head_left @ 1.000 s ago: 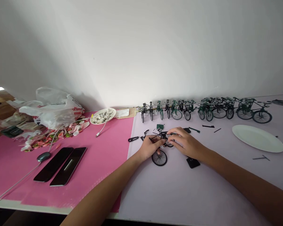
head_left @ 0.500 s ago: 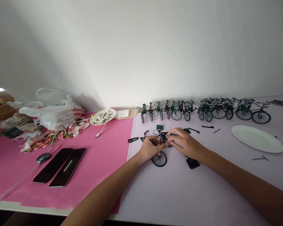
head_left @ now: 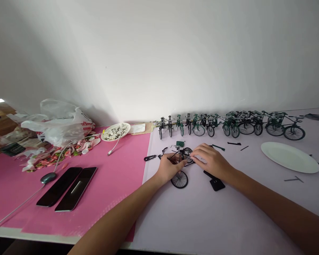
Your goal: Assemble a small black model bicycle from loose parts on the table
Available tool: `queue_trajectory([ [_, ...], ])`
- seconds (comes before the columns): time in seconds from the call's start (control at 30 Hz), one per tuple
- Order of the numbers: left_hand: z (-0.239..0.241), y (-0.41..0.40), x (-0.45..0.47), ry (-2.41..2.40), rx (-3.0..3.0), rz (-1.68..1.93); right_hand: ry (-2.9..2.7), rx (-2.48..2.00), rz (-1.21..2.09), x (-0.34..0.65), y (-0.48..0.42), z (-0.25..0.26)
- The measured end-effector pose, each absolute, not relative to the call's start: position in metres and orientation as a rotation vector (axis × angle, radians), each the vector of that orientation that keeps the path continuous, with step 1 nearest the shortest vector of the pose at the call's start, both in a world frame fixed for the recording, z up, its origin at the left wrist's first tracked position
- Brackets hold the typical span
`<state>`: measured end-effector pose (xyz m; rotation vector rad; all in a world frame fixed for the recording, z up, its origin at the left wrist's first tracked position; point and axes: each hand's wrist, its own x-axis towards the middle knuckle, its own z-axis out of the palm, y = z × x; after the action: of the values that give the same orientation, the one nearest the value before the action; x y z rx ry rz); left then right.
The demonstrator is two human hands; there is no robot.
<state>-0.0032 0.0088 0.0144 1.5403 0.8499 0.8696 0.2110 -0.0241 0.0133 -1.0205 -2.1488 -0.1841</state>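
Note:
A black model bicycle [head_left: 179,180] is held low over the lilac tabletop, with one spoked wheel nearest me and a smaller-looking wheel [head_left: 187,156] farther off. Around its frame my left hand [head_left: 168,169] is closed, thumb and fingers gripping between the two wheels. The bent fingers of my right hand [head_left: 208,158] meet the farther wheel at its right side, thumb and fingertips pinched together there. Any small part between those fingertips is too small to make out. Just beyond lies a dark green piece [head_left: 180,143], and below my right hand a flat black part [head_left: 217,184].
Several finished model bicycles [head_left: 275,129] line the wall. A white oval plate [head_left: 289,157] lies right, near loose black bits. Left, on pink sheeting, are two phones [head_left: 76,189], a cable, a plastic bag [head_left: 58,125] and a dish of whitish pieces [head_left: 116,132].
My right hand has shifted slightly right and its fingers have drawn back, exposing more of the farther wheel. The left hand keeps its grip on the model bicycle.

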Motion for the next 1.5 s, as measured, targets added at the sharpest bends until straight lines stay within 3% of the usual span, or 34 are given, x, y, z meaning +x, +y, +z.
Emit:
queue_trajectory([
  [0.33,0.0092,0.0077,-0.0026,0.89,1.602,0.848,-2.126,-1.243,-0.1,0.2119,-0.0266,0.0102],
  [1.5,0.0055,0.0076,-0.0026,0.898,1.678,0.848,-2.152,-1.289,0.034,0.2121,-0.0283,0.0097],
])
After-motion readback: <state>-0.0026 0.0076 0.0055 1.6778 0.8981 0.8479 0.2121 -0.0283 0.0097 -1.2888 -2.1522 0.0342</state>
